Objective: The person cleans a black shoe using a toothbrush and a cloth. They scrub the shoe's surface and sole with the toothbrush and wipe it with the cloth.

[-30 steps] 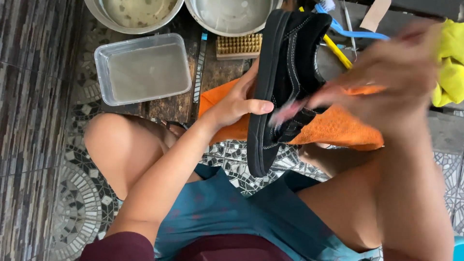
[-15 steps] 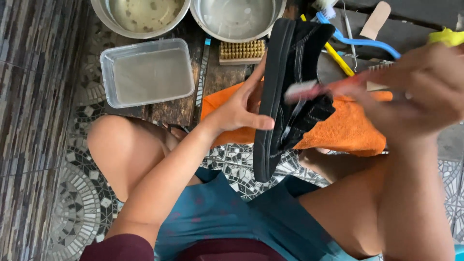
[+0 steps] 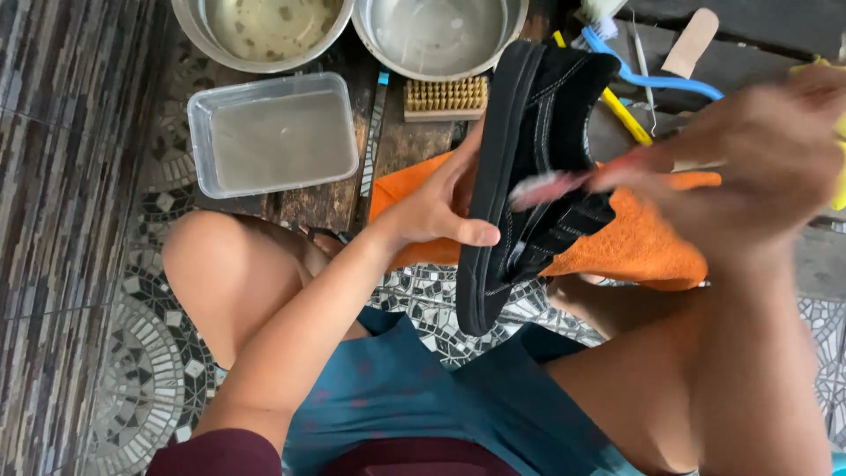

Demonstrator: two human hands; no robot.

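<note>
The left hand (image 3: 438,204) grips a black shoe (image 3: 529,167) by its sole, while the blurred right hand (image 3: 758,154) clasps a small brush (image 3: 551,187) against the shoe's side.

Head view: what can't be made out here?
- Right hand: motion-blurred, so its grip on the small brush is unclear.
- Brush bristles: smeared, contact with the black shoe not certain.
- Shoe's far side: hidden behind its own upper; left hand covers part of the sole edge.
- Two metal bowls: cut off by the top edge.
- Orange cloth: partly hidden behind the shoe.
</note>
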